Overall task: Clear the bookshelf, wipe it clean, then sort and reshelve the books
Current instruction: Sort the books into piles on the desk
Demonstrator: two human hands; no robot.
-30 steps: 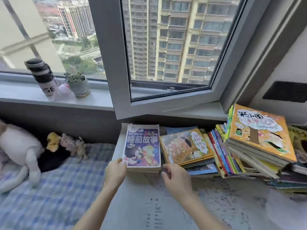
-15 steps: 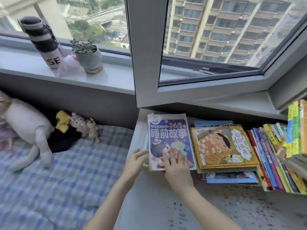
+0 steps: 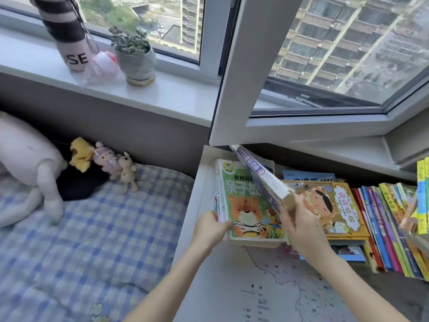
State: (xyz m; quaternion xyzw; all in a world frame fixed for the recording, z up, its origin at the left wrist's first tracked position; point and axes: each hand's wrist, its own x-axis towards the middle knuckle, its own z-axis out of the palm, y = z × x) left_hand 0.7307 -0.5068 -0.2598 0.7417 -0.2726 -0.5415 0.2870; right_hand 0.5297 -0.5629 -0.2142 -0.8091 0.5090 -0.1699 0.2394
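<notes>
My right hand (image 3: 301, 228) had its fingers clamped on the near end of the purple book (image 3: 262, 180). The book stood tilted steeply over the green book (image 3: 246, 201), its far corner close under the open window sash (image 3: 234, 89). My left hand (image 3: 209, 228) curled round the green book's near left corner. The green book lay flat, with a bear in a striped shirt on its cover, by the left edge of the white desk (image 3: 232, 287). Just right of it lay an orange-bordered book (image 3: 334, 205); farther right, thin books (image 3: 383, 228) leaned in a row. Left of it, past the desk's edge, spread the checked bedsheet (image 3: 92, 228). Nearer me lay open, map-printed desk.
</notes>
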